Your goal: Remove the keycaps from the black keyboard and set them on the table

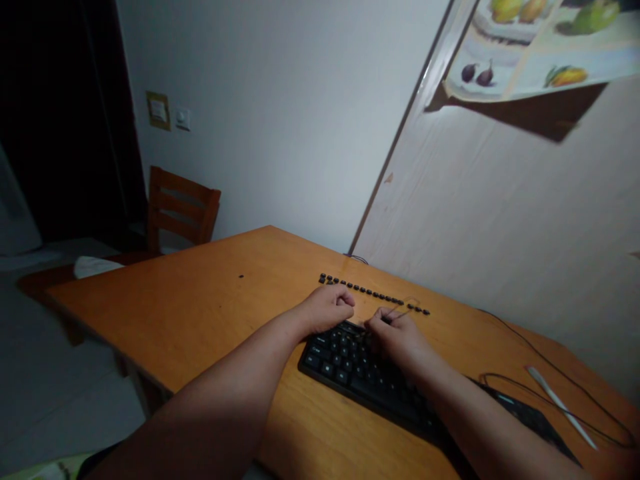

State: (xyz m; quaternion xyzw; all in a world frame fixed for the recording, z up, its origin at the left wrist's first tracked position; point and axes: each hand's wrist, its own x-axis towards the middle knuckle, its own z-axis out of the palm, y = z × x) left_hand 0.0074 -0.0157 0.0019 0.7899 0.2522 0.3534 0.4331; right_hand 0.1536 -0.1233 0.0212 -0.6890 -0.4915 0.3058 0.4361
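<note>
A black keyboard (360, 380) lies on the orange wooden table (200, 307). My left hand (327, 308) rests in a loose fist at the keyboard's far left corner; what is inside it is hidden. My right hand (397, 337) sits over the keyboard's top rows, fingers pinched on a thin wire tool (407, 307) that loops up toward the wall. A row of several removed black keycaps (373, 293) is lined up on the table just beyond both hands.
A wooden chair (183, 210) stands at the table's far end. A black cable (545, 373) and a pale stick-like tool (560, 407) lie at right. One small dark keycap (241, 276) sits alone mid-table. A wall runs close along the right side.
</note>
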